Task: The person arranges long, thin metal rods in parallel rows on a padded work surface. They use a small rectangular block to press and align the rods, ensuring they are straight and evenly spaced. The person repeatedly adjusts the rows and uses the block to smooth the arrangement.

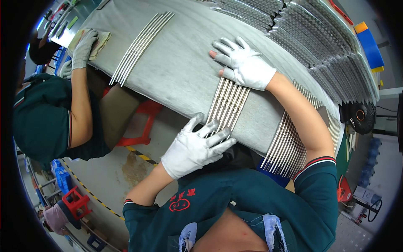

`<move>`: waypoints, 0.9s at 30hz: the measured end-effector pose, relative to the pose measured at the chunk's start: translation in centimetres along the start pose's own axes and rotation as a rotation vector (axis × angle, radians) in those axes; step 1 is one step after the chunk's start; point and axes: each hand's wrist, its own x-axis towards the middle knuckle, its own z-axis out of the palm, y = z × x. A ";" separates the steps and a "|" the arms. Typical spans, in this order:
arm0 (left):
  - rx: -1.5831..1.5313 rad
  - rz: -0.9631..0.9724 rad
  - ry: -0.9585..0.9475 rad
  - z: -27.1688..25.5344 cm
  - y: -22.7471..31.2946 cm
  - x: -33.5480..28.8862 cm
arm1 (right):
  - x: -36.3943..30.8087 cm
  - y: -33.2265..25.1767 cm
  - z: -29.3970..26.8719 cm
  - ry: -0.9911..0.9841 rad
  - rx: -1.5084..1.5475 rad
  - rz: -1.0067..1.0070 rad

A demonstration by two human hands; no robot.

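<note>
Several thin silver metal rods (227, 102) lie side by side in a flat row on the grey cloth-covered table (184, 63). My right hand (250, 65), in a white glove with two bare fingertips, rests flat over their far ends, fingers spread. At their near ends, by the table's front edge, is my left hand (196, 148), gloved too. Its stretched fingers lie over the rods without wrapping round them. Both hands are open, and each hides part of the row. A larger batch of the same rods (289, 140) sits under and beside my right forearm.
Farther left lies another small row of rods (142, 48). A co-worker's gloved hand (85, 48) presses a yellowish cloth (100, 44) there. Stacked clear-wrapped bundles (319, 35) line the far right edge, near a black fan (360, 115). Red stools (145, 126) stand on the floor.
</note>
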 end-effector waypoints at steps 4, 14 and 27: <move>0.048 -0.055 0.011 -0.7 -0.7 -0.9 | 2.3 -0.4 0.8 0.014 -0.027 -0.017; -0.042 0.043 0.000 0.0 0.6 -0.2 | -0.9 -0.1 -0.5 -0.012 -0.005 0.012; -0.001 0.027 -0.003 0.4 1.0 -0.7 | -1.0 -0.4 -0.8 -0.016 -0.006 0.030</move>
